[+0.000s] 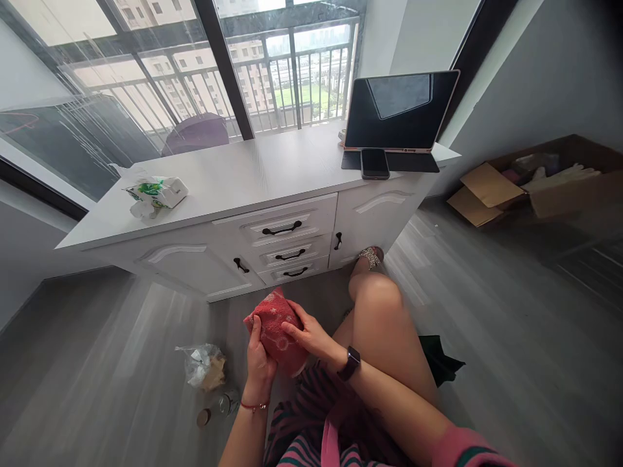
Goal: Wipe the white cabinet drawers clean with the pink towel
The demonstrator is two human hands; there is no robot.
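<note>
Over my lap I hold a red towel [278, 331] with a pale pattern, bunched and folded between both hands. My left hand [260, 360] grips its left edge, the thumb on top and the other fingers hidden beneath the cloth. From the right, my right hand [311, 331] closes on the towel, its thumb lying across the front and its fingers at the far edge. Whether anything is wrapped inside the towel I cannot tell. On the floor to the left lie a clear plastic bag [200, 364] with brownish contents, a glass jar [228, 403] and a round brown lid [203, 417].
A white cabinet [272, 175] with black handles stands in front of me. On it are a tissue pack [158, 193], a tablet [402, 110] and a phone [374, 164]. An open cardboard box [549, 188] sits at the right. Dark cloth [439, 360] lies beside my leg.
</note>
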